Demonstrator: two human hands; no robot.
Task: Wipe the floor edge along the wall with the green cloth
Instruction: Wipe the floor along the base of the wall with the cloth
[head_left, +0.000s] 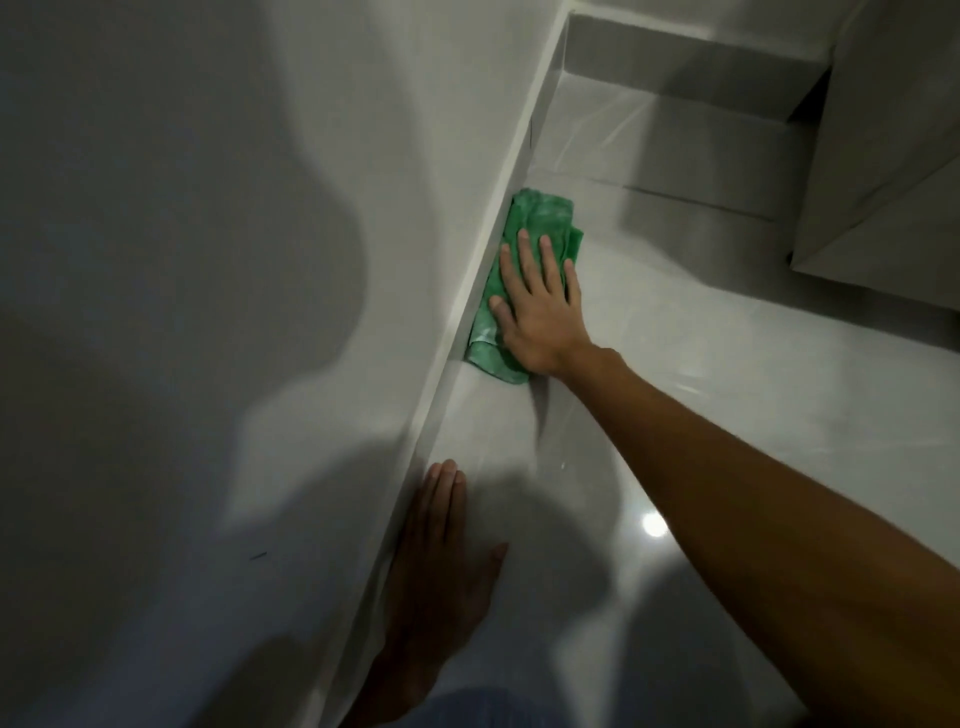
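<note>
The right hand (540, 306) presses flat, fingers spread, on the crumpled green microfibre cloth (519, 249) against the white skirting (467, 312) on glossy pale floor tiles (727, 364). The left hand (441, 561), open and empty, lies palm-down in shadow, its wrist cut off.

Bare forearms, no sleeves, blue garment (467, 709)

The pale grey tiled floor (675, 395) looks smooth and glossy, mirroring a lamp glare, the white painted wall (208, 208) looks matt, and the folded green cloth (524, 228) looks soft and fuzzy.
</note>
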